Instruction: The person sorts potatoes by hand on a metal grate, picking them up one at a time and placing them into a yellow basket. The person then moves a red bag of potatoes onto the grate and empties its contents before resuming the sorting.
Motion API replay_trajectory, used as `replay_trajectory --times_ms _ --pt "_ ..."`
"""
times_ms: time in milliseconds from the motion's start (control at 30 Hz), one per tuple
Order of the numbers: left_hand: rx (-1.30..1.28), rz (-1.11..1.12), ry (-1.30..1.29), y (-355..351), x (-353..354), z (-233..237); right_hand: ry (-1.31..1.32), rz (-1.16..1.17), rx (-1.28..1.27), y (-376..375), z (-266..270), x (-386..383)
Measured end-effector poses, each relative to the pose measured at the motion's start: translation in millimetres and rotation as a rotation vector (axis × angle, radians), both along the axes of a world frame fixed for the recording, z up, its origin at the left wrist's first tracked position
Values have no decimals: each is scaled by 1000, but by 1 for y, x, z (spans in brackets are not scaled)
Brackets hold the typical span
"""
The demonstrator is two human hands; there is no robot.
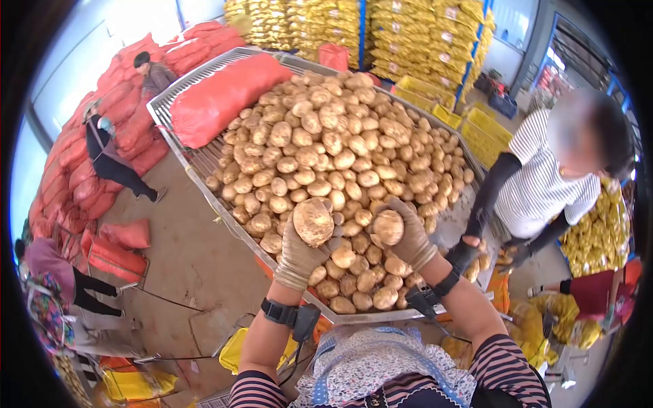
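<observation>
Holding a bigger potato [313,221] in our left hand [298,253] and a smaller potato [388,228] in our right hand [413,241], both gloves wrapped tight round them, we're above the near edge of the mesh table [201,160]. Best to roll each one right round to check every side, and keep low over the heap [340,143] so a slip costs nothing

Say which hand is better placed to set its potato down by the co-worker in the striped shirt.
Right, probably. The right hand holds its potato nearer the co-worker at the right edge of the table; the left hand, gripping the larger potato, is farther off and would have to cross over.
</observation>
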State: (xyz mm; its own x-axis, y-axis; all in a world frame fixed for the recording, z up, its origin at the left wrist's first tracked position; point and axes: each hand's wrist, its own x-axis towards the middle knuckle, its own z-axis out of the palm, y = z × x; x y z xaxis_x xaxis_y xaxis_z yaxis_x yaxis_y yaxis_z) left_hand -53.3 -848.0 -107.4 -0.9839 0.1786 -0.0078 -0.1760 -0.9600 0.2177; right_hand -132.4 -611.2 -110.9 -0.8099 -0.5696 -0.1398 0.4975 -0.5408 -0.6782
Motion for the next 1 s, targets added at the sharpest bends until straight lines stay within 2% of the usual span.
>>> replay_trajectory --times_ms 33,100,133,167,233,267,300,333,367,400,433,467,500,533,567,633,667,700,733,767,800,833,867,900,933,967,1000 --pt "43 16 -91 7 7 3 129 -69 134 -14 17 21" --pt "72 29 -234 10 12 -5 328 17 247 -21 10 35" --pt "46 36 -238 11 14 -12 539 3 380 -30 27 52" --pt "45 33 -252 17 18 -8 588 99 679 -34 39 62" --pt "-340 268 -233 35 33 14 838 177 1108 -51 57 75" --pt "-459 310 -181 41 43 23 828 184 1103 -53 42 72" --pt "-461 312 -198 37 48 15 731 167 887 -57 15 66" --pt "-386 246 -200 29 52 1 629 155 673 -61 -2 66" --pt "-309 187 -202 20 58 -17 618 180 668 -65 -5 72" --pt "-221 230 -187 10 66 -49 455 131 591 -70 -5 80" --pt "-216 253 -210 10 82 -57 295 85 519 -75 -7 88" --pt "-322 321 -187 15 97 -65 48 -3 394 -84 -21 99" --pt "-428 372 -160 20 111 -73 38 7 403 -91 -31 111" --pt "-418 362 -169 24 126 -81 801 -7 775 -96 -38 122" --pt "-857 522 -187 26 144 -89 1584 -11 1113 -101 -46 134" --pt "-1740 822 -176 21 186 -106 855 282 783 -111 -73 168" --pt "-2182 971 -147 16 206 -115 849 273 804 -109 -76 170" --pt "-1921 873 -224 8 231 -137 981 242 759 -107 -78 171" --pt "-1202 761 -348 1 253 -161 1113 211 712 -105 -81 170" --pt "-603 729 -424 -7 272 -180 1114 208 730 -96 -82 156" --pt "-406 729 -449 -16 290 -198 1401 178 897 -82 -83 129" --pt "-312 735 -468 -28 312 -224 1691 146 1056 -67 -88 105" --pt "-298 742 -466 -32 320 -227 1521 23 1131 -52 -121 82" --pt "23 758 -638 -36 328 -224 1347 -93 1188 -40 -147 60" --pt "347 759 -799 -43 340 -225 1309 -127 1226 -33 -127 50" --pt "354 776 -799 -57 359 -255 1266 -160 1260 -30 -104 42" --pt "421 824 -954 -73 377 -305 1228 -49 1312 -30 -101 33"
